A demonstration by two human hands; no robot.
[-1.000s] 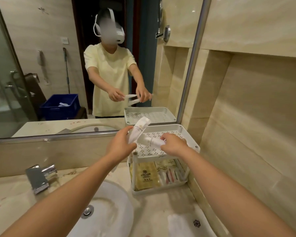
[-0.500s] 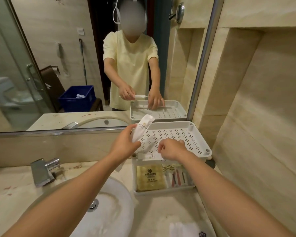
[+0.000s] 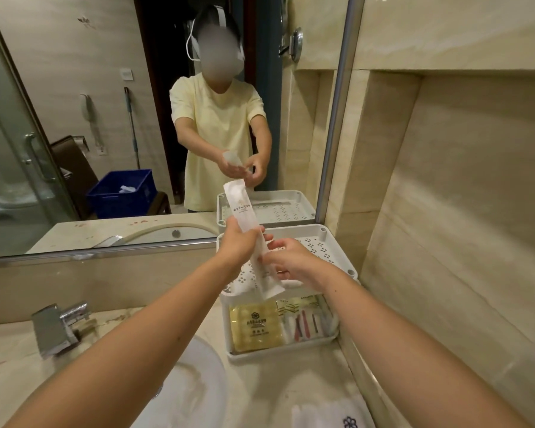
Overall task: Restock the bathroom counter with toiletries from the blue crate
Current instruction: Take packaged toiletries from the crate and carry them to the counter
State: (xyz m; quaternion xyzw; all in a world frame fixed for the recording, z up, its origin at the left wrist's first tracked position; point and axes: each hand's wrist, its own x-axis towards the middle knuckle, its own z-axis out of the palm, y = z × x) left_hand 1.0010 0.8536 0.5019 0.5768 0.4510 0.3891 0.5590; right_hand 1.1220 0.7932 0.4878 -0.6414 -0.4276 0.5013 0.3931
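Well left of the left hand, reflected in the mirror: blue crate (image 3: pixel 121 193); lower down, chrome faucet (image 3: pixel 59 329). Left hand (image 3: pixel 240 242) curled round the middle of a long white sachet (image 3: pixel 241 205), held tilted over the rack's top tray (image 3: pixel 328 247); just beside it, right hand (image 3: pixel 291 261) pinching the sachet's lower part. Beneath both hands, lower tray (image 3: pixel 278 355) holding a gold packet (image 3: pixel 255 325).
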